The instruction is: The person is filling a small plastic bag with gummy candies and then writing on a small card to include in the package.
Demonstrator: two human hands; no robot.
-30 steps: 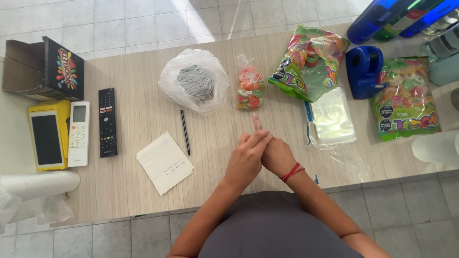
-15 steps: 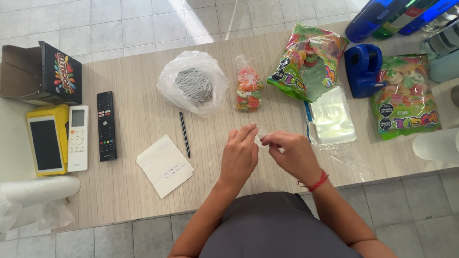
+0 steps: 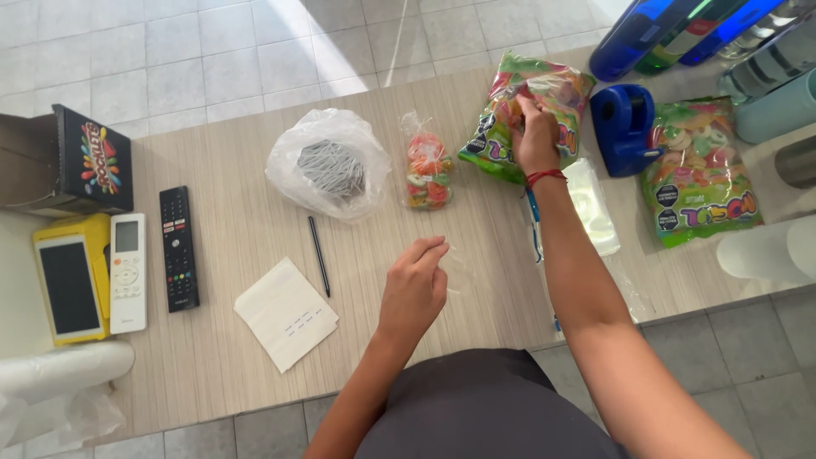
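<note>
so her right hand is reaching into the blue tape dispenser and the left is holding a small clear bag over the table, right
Not quite. The right hand is at the open candy bag, not the blue tape dispenser, which sits untouched beside it. The head view shows this. The rest stands: the left hand holds a small clear bag over the table.
</note>
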